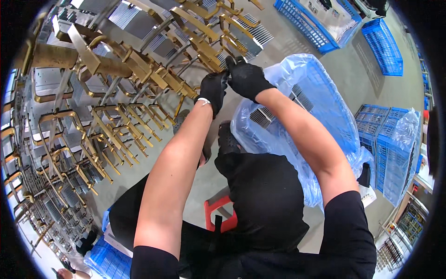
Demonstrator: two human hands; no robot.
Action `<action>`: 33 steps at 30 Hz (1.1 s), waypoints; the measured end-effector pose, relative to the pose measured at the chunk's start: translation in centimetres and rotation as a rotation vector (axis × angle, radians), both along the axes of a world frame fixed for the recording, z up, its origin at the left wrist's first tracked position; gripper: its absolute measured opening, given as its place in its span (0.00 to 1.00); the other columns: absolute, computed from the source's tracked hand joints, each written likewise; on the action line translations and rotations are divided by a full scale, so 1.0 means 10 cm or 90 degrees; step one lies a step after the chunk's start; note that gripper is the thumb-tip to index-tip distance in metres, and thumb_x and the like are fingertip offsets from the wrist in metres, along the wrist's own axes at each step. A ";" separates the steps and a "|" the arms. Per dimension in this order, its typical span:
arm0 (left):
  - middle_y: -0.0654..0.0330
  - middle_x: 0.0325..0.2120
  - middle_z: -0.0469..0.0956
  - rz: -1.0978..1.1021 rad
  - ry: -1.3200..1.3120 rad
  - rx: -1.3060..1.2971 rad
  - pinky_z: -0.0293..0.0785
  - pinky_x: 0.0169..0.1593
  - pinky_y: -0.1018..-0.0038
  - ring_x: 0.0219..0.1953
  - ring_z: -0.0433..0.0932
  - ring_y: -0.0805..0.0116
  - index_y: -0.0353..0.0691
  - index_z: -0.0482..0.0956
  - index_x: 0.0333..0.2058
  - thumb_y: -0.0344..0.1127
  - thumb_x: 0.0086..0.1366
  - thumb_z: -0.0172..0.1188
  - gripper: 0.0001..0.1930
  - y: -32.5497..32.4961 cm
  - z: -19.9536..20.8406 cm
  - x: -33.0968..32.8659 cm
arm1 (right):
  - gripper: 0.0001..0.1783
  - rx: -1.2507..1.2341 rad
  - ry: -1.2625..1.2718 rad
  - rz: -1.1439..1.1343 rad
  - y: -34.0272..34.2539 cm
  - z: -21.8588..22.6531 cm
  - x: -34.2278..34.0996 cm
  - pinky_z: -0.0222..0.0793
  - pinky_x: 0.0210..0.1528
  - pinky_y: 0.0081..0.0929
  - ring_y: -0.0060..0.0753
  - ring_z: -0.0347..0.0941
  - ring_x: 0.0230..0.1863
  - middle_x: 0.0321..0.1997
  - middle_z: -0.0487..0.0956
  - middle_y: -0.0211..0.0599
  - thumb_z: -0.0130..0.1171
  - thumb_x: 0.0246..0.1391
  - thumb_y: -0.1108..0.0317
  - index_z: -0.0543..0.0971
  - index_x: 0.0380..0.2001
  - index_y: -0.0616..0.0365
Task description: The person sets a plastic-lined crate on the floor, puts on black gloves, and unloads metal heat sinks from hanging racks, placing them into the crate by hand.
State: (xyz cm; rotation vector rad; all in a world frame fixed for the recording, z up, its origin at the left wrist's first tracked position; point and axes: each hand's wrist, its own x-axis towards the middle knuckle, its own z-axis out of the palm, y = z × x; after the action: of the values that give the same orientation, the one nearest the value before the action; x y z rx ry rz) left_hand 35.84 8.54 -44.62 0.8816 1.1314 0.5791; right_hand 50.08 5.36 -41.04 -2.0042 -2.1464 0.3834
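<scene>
Both my hands wear black gloves and meet beside the end of a brass-coloured hanging rack (204, 49) with bent hooks. My left hand (213, 90) is closed close to the rack's hooks. Right against it, my right hand (248, 80) is bent with its fingers together, pointing to the same spot. What lies between the fingers is hidden by the gloves. Under my right forearm stands a blue crate (332, 100) lined with clear plastic film. Inside it lie finned metal heat sinks (261, 117), dark and silvery, partly covered by the forearm.
More brass hooks (97, 125) and hanging finned metal plates (160, 46) fill the left side. Blue crates (383, 46) stand at upper right, with film-covered stacked crates (395, 153) at far right. A red stool (218, 214) is beneath me. Another blue crate (109, 258) sits at lower left.
</scene>
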 end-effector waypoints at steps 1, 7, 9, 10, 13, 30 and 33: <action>0.67 0.18 0.68 0.001 0.001 0.003 0.61 0.26 0.72 0.20 0.64 0.75 0.44 0.78 0.31 0.44 0.63 0.62 0.10 0.02 -0.10 -0.04 | 0.34 -0.044 -0.008 -0.039 -0.01 0.03 -0.01 0.76 0.42 0.50 0.57 0.80 0.42 0.44 0.79 0.57 0.56 0.53 0.63 0.66 0.63 0.62; 0.62 0.23 0.76 -0.114 -0.012 0.473 0.68 0.30 0.71 0.23 0.70 0.70 0.38 0.79 0.33 0.43 0.63 0.59 0.13 0.05 -0.36 -0.15 | 0.39 -0.027 0.145 -0.023 0.00 -0.01 -0.03 0.75 0.48 0.50 0.62 0.77 0.47 0.45 0.78 0.62 0.57 0.51 0.64 0.62 0.68 0.56; 0.62 0.23 0.76 -0.122 -0.002 0.500 0.68 0.29 0.71 0.23 0.70 0.70 0.37 0.79 0.33 0.43 0.63 0.59 0.13 0.05 -0.35 -0.15 | 0.39 0.049 0.143 0.011 0.01 -0.05 -0.02 0.76 0.45 0.51 0.61 0.78 0.45 0.44 0.78 0.62 0.59 0.51 0.64 0.63 0.68 0.53; 0.62 0.22 0.75 -0.128 0.013 0.526 0.68 0.29 0.71 0.22 0.70 0.70 0.37 0.79 0.33 0.43 0.63 0.59 0.13 0.05 -0.35 -0.20 | 0.38 0.018 0.124 0.002 0.02 -0.03 -0.08 0.76 0.45 0.51 0.61 0.78 0.45 0.44 0.79 0.61 0.59 0.50 0.64 0.64 0.67 0.51; 0.62 0.22 0.74 -0.202 0.115 0.531 0.67 0.28 0.71 0.23 0.70 0.70 0.37 0.79 0.33 0.42 0.63 0.59 0.13 0.08 -0.23 -0.20 | 0.37 -0.024 0.115 -0.015 0.05 -0.13 -0.07 0.76 0.46 0.52 0.63 0.78 0.44 0.44 0.79 0.61 0.59 0.50 0.65 0.66 0.66 0.50; 0.68 0.27 0.76 0.070 0.027 -0.231 0.69 0.34 0.70 0.29 0.72 0.69 0.53 0.76 0.35 0.56 0.69 0.55 0.15 -0.35 0.21 -0.38 | 0.41 0.027 0.073 -0.190 -0.21 0.63 -0.24 0.75 0.40 0.53 0.60 0.78 0.37 0.34 0.79 0.61 0.61 0.41 0.58 0.68 0.60 0.66; 0.70 0.27 0.72 0.037 0.026 -0.268 0.63 0.29 0.71 0.27 0.70 0.74 0.53 0.75 0.39 0.55 0.64 0.61 0.15 -0.53 0.21 -0.39 | 0.42 0.068 0.054 -0.220 -0.50 0.85 -0.18 0.75 0.39 0.53 0.61 0.77 0.37 0.33 0.79 0.61 0.61 0.40 0.57 0.68 0.60 0.67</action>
State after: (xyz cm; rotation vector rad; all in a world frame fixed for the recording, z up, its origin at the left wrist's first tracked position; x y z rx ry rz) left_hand 31.90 3.26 -42.49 0.5004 1.2604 0.3515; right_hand 48.30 0.36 -32.56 -2.1970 -1.6891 0.2874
